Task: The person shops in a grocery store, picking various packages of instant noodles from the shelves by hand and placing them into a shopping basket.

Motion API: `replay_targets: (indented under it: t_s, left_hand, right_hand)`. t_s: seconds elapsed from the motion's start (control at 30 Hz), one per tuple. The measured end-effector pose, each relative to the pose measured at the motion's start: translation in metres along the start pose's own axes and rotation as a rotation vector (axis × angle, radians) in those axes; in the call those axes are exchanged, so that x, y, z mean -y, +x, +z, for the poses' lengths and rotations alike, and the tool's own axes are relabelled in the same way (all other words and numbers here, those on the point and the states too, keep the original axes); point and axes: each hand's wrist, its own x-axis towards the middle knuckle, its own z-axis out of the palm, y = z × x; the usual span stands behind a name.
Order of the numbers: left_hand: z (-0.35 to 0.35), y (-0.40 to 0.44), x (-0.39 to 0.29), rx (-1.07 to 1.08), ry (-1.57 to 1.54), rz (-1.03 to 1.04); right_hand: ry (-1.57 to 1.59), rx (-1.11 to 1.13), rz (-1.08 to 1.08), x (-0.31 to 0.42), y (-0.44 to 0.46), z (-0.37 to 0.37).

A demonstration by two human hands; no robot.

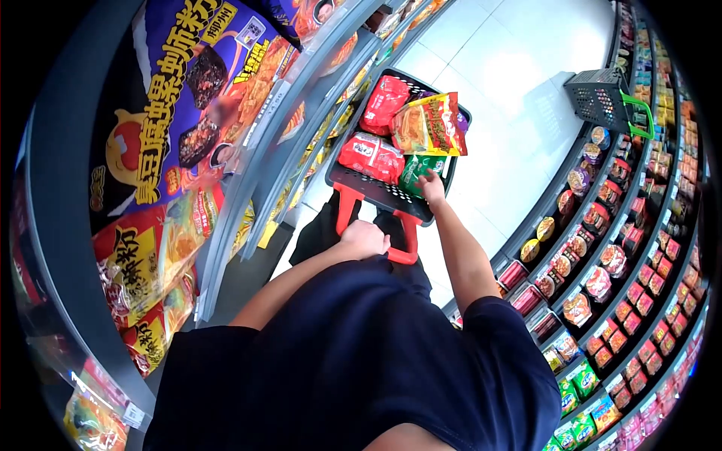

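A dark shopping basket [366,185] with perforated walls stands in front of my body. My left hand [366,239] is wrapped round its red handle [407,239]. My right hand [431,186] is over the near right corner, fingers apart, at the edge of a green packet [415,172]; whether they press on it I cannot tell. Left of the green packet lies a red-and-white packet [371,157], with another red packet [386,104] beyond it. A yellow-and-red food bag [429,126] rests tilted on top at the right. Something purple shows partly behind it.
Close on my left is a shelf unit [239,188] with large purple and red noodle packs [167,120]. Stocked shelves [602,248] of cup noodles and packets curve along the right. A second basket with a green handle [602,98] is on the tiled floor [511,98] ahead right.
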Motion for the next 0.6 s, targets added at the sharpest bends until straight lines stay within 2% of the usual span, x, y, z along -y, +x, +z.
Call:
replay_targets:
  t_s: [0.07, 0.13, 0.2, 0.27, 0.33, 0.37, 0.47, 0.5, 0.6]
  left_hand:
    - [0.007, -0.001, -0.002, -0.009, 0.008, -0.011]
    - [0.011, -0.002, -0.004, -0.027, 0.003, -0.012]
    - [0.004, -0.006, -0.006, -0.037, -0.011, -0.015]
    - [0.0, -0.008, -0.01, -0.054, -0.005, -0.04]
    - [-0.002, -0.01, -0.012, -0.051, 0.007, -0.064]
    - [-0.008, -0.014, -0.015, -0.055, 0.021, -0.067]
    - [-0.007, -0.013, -0.016, -0.026, 0.027, -0.106]
    - [-0.011, -0.015, -0.018, -0.02, 0.043, -0.083]
    - [0.003, -0.012, -0.016, -0.105, 0.048, -0.115]
  right_hand:
    - [-0.201, -0.303, -0.157, 0.006, 0.012, -0.014]
    - [-0.223, -0.543, -0.367, 0.015, 0.04, -0.035]
    - [-0.371, -0.888, -0.308, 0.056, 0.043, -0.047]
    - [-0.403, -0.692, -0.283, 0.104, 0.029, -0.062]
    - [-0.418, -0.35, -0.307, 0.116, 0.036, -0.074]
    - [-0.625, -0.278, -0.239, 0.113, 0.05, -0.076]
    - [-0.777, -0.106, -0.368, 0.095, 0.049, -0.063]
    - [-0.927, -0.122, -0.383, 0.088, 0.037, -0.053]
    - [-0.845, -0.061, -0.38, 0.063, -0.024, -0.034]
